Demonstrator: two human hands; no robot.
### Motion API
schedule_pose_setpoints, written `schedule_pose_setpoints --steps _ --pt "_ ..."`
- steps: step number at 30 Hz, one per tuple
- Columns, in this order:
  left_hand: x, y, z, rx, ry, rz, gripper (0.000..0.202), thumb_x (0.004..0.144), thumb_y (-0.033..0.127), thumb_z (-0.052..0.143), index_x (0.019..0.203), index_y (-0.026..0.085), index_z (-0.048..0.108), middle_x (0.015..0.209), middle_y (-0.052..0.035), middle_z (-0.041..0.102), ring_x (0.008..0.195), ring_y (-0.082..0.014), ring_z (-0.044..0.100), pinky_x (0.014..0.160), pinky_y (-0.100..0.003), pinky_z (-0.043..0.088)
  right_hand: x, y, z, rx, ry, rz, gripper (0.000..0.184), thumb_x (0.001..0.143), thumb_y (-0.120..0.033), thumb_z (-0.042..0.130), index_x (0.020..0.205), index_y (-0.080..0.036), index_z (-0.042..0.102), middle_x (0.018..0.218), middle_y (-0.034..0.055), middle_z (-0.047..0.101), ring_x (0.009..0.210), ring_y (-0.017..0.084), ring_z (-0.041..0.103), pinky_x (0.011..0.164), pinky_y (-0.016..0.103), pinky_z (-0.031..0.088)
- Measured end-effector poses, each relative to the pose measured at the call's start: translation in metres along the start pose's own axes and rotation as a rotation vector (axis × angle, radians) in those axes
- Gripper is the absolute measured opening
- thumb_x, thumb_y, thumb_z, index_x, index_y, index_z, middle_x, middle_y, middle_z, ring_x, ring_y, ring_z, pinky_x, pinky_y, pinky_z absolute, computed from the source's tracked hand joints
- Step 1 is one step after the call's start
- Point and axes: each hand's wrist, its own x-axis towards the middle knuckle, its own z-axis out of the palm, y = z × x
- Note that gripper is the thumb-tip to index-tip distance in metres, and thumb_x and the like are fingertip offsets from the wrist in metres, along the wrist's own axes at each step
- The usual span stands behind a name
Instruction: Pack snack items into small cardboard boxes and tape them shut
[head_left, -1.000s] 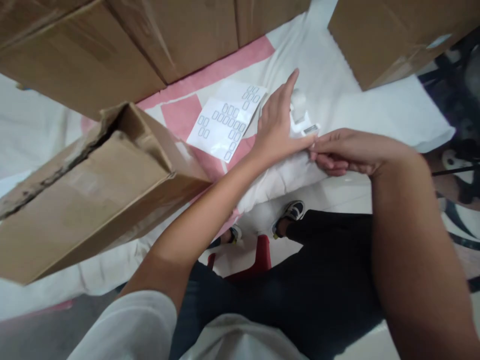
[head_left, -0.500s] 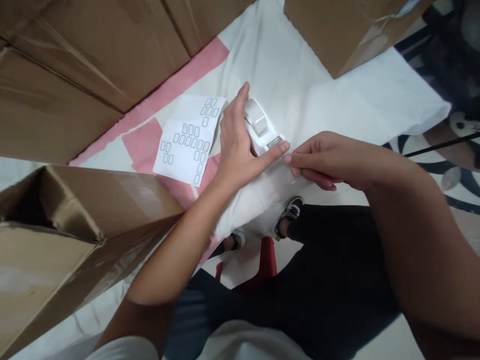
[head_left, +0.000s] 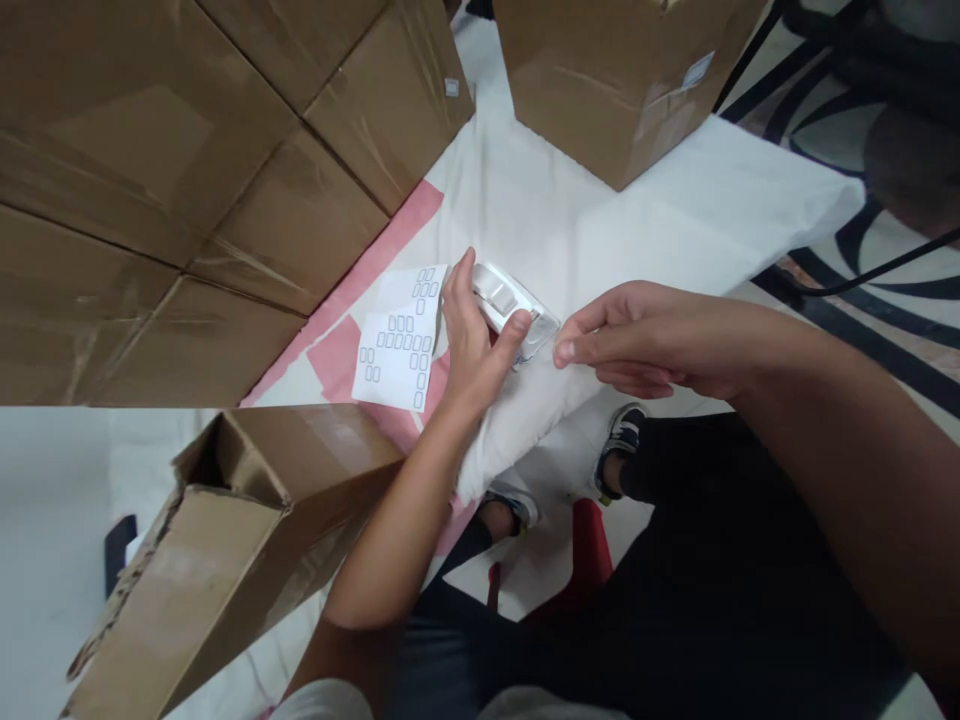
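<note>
A white tape dispenser (head_left: 517, 296) with a clear roll in it sits on the white-covered surface. My left hand (head_left: 474, 352) grips it, fingers along its far left side and thumb over its cutter end. From that end a short strip of clear tape (head_left: 540, 340) stretches toward my right hand (head_left: 637, 335). The thumb and forefinger of that hand are pinched together at the strip's end, the other fingers curled below. Just left of my left hand lies a white sheet (head_left: 397, 340) printed with small rounded rectangles.
Stacked cardboard boxes (head_left: 247, 200) stand at the upper left, and another carton (head_left: 577, 90) is at the top. An open-ended carton (head_left: 315, 450) lies by my left forearm. Pink patches (head_left: 337, 360) show on the white cover (head_left: 585, 240). A red chair leg (head_left: 591, 545) is below.
My left thumb has drawn back from my right fingertips onto the dispenser. The gap between the hands is wider, with clear tape now visible across it. The whole view has shifted.
</note>
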Motion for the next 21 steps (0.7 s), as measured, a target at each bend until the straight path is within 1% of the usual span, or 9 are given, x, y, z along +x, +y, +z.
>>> schedule_pose_setpoints --steps 2,4,7,9,11,14,17,19,21 --pt "0.0 0.0 0.0 0.031 0.004 0.006 0.092 0.082 0.08 0.057 0.152 0.031 0.024 0.16 -0.0114 0.028 0.154 -0.0318 0.02 0.127 -0.052 0.014 0.002 0.004 0.003 -0.036 0.033 0.024 0.043 0.083 -0.047 0.073 0.057 -0.021 0.053 0.038 -0.0034 0.036 0.035 0.007 0.028 0.042 0.029 0.024" --pt "0.0 -0.001 0.0 0.047 0.003 0.008 0.097 0.077 0.077 0.066 0.152 0.031 0.024 0.159 -0.0114 0.028 0.153 -0.0331 0.022 0.127 -0.052 0.016 0.006 0.012 0.006 -0.118 0.089 0.061 0.046 0.085 -0.048 0.072 0.054 -0.021 0.05 0.038 -0.002 0.039 0.034 0.008 0.03 0.042 0.029 0.025" --pt "0.0 -0.003 0.0 0.007 0.004 -0.003 0.093 0.078 0.076 0.066 0.151 0.034 0.026 0.159 -0.0097 0.028 0.153 -0.0326 0.023 0.127 -0.051 0.019 0.013 0.024 0.01 -0.238 0.194 0.122 0.043 0.086 -0.047 0.07 0.057 -0.021 0.051 0.037 -0.0014 0.04 0.033 0.01 0.034 0.04 0.029 0.024" --pt "0.0 -0.003 -0.001 -0.03 -0.002 -0.014 0.087 0.081 0.075 0.064 0.149 0.036 0.028 0.159 -0.008 0.028 0.154 -0.0316 0.023 0.127 -0.05 0.021 0.015 0.03 0.011 -0.271 0.239 0.121 0.039 0.086 -0.047 0.07 0.062 -0.021 0.054 0.037 -0.002 0.041 0.033 0.01 0.035 0.039 0.029 0.024" --pt "0.0 -0.001 -0.002 -0.033 -0.022 -0.019 0.087 0.08 0.073 0.066 0.148 0.037 0.028 0.159 -0.0079 0.028 0.154 -0.0318 0.023 0.126 -0.051 0.023 0.016 0.034 0.012 -0.273 0.257 0.078 0.037 0.088 -0.049 0.067 0.066 -0.021 0.055 0.038 -0.0024 0.041 0.033 0.01 0.036 0.04 0.028 0.024" --pt "0.0 0.002 -0.002 0.016 -0.045 -0.006 0.096 0.074 0.07 0.075 0.148 0.034 0.025 0.156 -0.0106 0.029 0.151 -0.0334 0.027 0.126 -0.054 0.023 0.015 0.034 0.013 -0.277 0.275 0.023 0.036 0.09 -0.047 0.063 0.067 -0.021 0.055 0.039 -0.0022 0.042 0.034 0.01 0.037 0.041 0.028 0.024" --pt "-0.001 0.004 -0.003 0.042 -0.051 -0.006 0.096 0.075 0.069 0.075 0.148 0.032 0.024 0.155 -0.0121 0.028 0.15 -0.033 0.028 0.126 -0.054 0.023 0.014 0.03 0.014 -0.251 0.251 -0.013 0.035 0.09 -0.043 0.064 0.066 -0.02 0.055 0.039 -0.0028 0.04 0.034 0.009 0.035 0.041 0.028 0.023" --pt "-0.001 0.003 -0.005 0.03 -0.057 -0.016 0.097 0.074 0.069 0.075 0.148 0.033 0.023 0.157 -0.0113 0.027 0.152 -0.0326 0.026 0.126 -0.053 0.024 0.013 0.028 0.014 -0.246 0.228 -0.014 0.035 0.09 -0.041 0.063 0.064 -0.02 0.054 0.039 -0.003 0.039 0.035 0.008 0.033 0.04 0.028 0.022" --pt "0.0 0.0 -0.01 -0.009 -0.083 -0.024 0.093 0.077 0.069 0.073 0.149 0.037 0.024 0.158 -0.0086 0.028 0.152 -0.031 0.027 0.125 -0.051 0.029 0.011 0.027 0.014 -0.258 0.216 0.003 0.036 0.09 -0.039 0.063 0.063 -0.02 0.052 0.039 -0.0027 0.039 0.035 0.008 0.033 0.04 0.028 0.021"
